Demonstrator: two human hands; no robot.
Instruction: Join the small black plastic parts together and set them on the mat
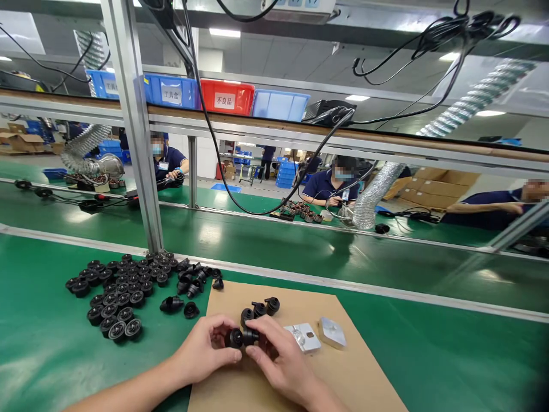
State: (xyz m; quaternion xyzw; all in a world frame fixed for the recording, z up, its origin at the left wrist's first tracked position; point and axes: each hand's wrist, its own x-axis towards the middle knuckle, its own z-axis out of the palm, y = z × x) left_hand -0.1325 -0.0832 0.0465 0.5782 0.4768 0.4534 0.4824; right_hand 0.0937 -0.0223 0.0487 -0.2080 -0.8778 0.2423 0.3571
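Observation:
Over a brown cardboard sheet [364, 377], my left hand [206, 346] and my right hand [281, 360] meet around two small black plastic parts. The left fingers pinch a round black cap [234, 338]; the right fingers hold a black piece [251, 336] pressed against it. Three similar black parts [259, 309] lie on the cardboard just beyond my fingers. Two small metal blocks [305, 336] [332, 332] rest to the right of my right hand.
A heap of several black round parts [122, 292] covers the green mat to the left. An aluminium post [135, 137] rises behind it. A green conveyor belt [300, 246] runs across beyond. Co-workers in dark shirts sit on the far side. Coloured bins [227, 97] line the overhead shelf.

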